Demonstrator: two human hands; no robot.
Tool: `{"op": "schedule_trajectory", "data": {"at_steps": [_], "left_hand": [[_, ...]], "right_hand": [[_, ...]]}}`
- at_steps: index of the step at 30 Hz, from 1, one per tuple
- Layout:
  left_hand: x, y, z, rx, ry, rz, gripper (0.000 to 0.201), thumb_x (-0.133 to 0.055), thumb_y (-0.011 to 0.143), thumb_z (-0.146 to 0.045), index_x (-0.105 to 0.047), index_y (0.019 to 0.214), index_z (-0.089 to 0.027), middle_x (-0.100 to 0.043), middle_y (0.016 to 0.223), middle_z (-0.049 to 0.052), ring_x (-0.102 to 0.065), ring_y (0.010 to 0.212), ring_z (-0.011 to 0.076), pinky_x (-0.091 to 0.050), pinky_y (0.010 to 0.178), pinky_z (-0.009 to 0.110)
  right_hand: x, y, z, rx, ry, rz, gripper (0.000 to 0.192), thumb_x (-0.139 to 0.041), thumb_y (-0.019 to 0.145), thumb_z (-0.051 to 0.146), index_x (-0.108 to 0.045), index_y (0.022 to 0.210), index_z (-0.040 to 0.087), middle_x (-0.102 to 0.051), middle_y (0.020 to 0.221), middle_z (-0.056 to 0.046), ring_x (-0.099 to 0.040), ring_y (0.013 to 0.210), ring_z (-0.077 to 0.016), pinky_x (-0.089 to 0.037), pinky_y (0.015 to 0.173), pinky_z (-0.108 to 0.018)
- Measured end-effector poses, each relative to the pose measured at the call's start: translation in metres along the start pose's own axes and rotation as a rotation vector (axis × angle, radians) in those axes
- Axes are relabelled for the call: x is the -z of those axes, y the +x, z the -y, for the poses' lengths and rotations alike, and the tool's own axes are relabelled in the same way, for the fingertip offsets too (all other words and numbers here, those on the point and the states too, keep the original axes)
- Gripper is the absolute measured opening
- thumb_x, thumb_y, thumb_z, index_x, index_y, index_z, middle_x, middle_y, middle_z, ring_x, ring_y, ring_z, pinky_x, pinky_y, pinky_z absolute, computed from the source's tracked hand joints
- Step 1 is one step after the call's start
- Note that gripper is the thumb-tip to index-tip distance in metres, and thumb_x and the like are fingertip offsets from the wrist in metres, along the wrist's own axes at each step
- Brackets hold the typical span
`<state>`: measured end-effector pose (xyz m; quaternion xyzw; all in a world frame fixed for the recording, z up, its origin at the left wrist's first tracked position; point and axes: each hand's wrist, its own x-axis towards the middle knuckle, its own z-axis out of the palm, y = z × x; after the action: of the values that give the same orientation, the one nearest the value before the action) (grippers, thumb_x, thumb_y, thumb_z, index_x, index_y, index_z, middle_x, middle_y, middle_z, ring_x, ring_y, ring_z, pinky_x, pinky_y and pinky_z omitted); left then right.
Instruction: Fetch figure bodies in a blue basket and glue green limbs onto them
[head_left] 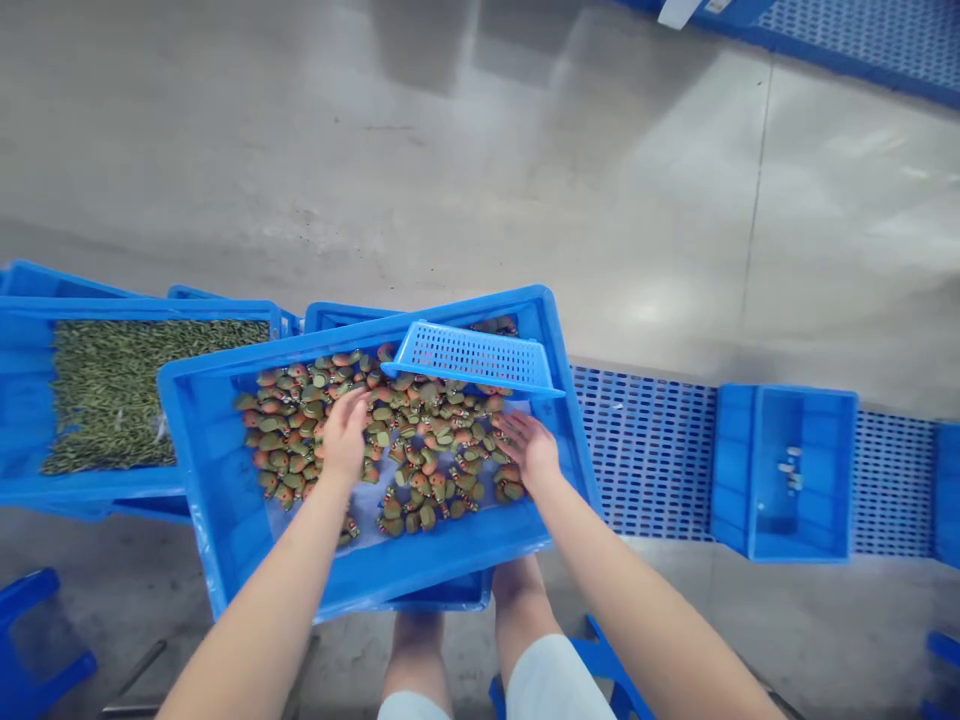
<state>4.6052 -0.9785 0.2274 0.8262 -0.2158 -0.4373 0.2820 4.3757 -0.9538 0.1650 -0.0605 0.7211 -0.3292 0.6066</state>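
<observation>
Inside the blue crate (217, 430), small green-and-brown pieces (429, 460) lie either side of the left hand (346, 435), loosely curved, grip impossible to tell; the right hand (531, 447), splayed and empty, is at their right edge. Just beyond it, the perforated basket (472, 354) tilts, long side crosswise, screening some pieces.

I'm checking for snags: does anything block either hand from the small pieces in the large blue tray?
Nothing visible blocks the left hand or right hand from the pieces. The perforated basket lies beyond both hands, toward the tray's far side.
</observation>
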Motion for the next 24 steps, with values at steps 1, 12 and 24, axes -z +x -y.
{"op": "schedule_trajectory", "data": {"at_steps": [1, 12, 24], "left_hand": [[0.015, 0.002, 0.006, -0.012, 0.084, -0.078, 0.029, -0.048, 0.086, -0.024, -0.053, 0.112, -0.015, -0.053, 0.123, 0.01, -0.046, 0.116, 0.0247, -0.035, 0.096, 0.048], [0.083, -0.015, 0.098, 0.334, 0.656, -0.1, 0.033, -0.055, 0.082, -0.026, -0.052, 0.113, -0.017, -0.049, 0.125, 0.009, -0.048, 0.11, 0.0269, -0.039, 0.09, 0.051], [0.016, -0.047, 0.124, 0.521, 0.126, 0.149, 0.026, -0.049, 0.086, -0.031, -0.055, 0.107, -0.019, -0.055, 0.117, 0.008, -0.055, 0.099, 0.021, -0.046, 0.084, 0.043]], "right_hand": [[0.013, 0.0, -0.003, 0.026, -0.093, -0.041, 0.03, -0.048, 0.088, 0.037, -0.054, 0.108, 0.015, -0.057, 0.108, -0.008, -0.057, 0.095, -0.0201, -0.047, 0.082, -0.042], [0.041, -0.005, -0.04, 0.038, -0.873, 0.03, 0.035, -0.056, 0.085, 0.026, -0.048, 0.118, 0.018, -0.047, 0.123, -0.008, -0.046, 0.111, -0.0262, -0.036, 0.093, -0.051], [0.022, -0.007, -0.081, -0.122, -0.57, 0.223, 0.02, -0.053, 0.086, 0.027, -0.057, 0.102, 0.016, -0.056, 0.11, -0.007, -0.055, 0.097, -0.0196, -0.046, 0.084, -0.041]]}}
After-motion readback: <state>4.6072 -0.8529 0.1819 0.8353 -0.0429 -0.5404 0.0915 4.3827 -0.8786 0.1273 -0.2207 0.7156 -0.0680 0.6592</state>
